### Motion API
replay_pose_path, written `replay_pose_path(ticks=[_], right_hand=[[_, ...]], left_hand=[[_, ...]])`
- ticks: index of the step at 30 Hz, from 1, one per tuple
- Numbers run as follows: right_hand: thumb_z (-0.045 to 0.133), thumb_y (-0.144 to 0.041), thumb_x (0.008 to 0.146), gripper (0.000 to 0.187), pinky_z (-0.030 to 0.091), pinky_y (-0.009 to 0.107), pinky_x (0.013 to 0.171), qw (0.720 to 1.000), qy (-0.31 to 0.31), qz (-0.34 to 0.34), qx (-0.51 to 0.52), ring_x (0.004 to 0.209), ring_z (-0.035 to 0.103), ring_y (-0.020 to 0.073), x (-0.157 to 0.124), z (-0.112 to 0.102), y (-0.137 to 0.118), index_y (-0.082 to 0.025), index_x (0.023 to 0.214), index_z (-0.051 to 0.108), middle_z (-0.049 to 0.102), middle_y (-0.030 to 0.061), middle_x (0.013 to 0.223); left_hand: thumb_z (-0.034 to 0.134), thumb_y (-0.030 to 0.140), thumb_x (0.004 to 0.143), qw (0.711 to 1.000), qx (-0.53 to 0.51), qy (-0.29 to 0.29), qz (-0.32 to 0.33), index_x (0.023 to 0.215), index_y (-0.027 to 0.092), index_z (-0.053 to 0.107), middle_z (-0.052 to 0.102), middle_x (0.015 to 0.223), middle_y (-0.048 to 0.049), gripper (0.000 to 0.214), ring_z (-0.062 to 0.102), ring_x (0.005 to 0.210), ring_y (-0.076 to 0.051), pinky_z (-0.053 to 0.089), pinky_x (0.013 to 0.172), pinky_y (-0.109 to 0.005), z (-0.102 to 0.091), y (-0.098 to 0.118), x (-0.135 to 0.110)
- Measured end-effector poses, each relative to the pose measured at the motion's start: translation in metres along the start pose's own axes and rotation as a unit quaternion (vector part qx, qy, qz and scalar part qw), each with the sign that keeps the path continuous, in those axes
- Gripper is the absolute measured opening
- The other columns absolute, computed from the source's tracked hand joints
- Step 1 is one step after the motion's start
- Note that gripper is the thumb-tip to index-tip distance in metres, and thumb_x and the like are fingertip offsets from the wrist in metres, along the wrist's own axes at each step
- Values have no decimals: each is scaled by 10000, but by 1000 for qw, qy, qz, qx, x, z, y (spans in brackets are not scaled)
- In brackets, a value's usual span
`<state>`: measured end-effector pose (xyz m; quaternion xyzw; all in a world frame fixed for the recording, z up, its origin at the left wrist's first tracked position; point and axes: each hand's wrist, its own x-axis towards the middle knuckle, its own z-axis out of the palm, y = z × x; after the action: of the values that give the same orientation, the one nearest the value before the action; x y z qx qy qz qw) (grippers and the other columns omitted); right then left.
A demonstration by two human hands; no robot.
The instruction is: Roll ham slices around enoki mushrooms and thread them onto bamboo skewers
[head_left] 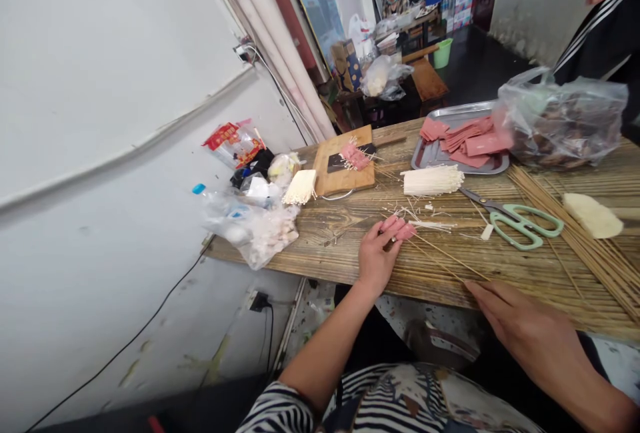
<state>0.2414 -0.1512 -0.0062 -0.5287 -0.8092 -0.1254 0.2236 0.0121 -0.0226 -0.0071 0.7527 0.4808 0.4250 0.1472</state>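
Observation:
My left hand [381, 250] rests on the wooden table [325, 233], fingers curled and pinched on a rolled pink meat slice with a few white enoki strands [430, 225] at its tip. A thin bamboo skewer [445, 256] runs from that roll toward my right hand [520, 326], which lies at the table's near edge with fingers stretched out; whether it touches the skewer is unclear. A bundle of enoki mushrooms [433, 180] lies just beyond.
Green-handled scissors [520, 223] lie right of centre. A metal tray [450, 116] holds pink meat slices, beside a plastic bag [563, 119]. Many skewers [585, 233] fan out at right. A cutting board [345, 166] and bags sit left. Another person stands far right.

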Motion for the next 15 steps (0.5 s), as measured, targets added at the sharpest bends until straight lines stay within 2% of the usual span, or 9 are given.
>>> replay_pose_path(ticks=[9,15], right_hand=[[410,-167,926,295,461,271,583,1000,-10,-2,-5,689,624,159,1,2,1,-145,1131,620,647,67,935],[413,-146,911,302,461,258,557,1000,-21,0,-9,669,622,139,1,3,2,-149,1125,627,648,52,933]], left_hand=[[654,221,838,1000,15,11,-15,994,259,736,686,1170,-46,180,612,1118,-205,503,999,-415,3,-4,-1],[662,238,831,1000,18,18,-15,967,249,740,680,1173,-62,157,619,1103,-219,516,974,-430,5,-8,-3]])
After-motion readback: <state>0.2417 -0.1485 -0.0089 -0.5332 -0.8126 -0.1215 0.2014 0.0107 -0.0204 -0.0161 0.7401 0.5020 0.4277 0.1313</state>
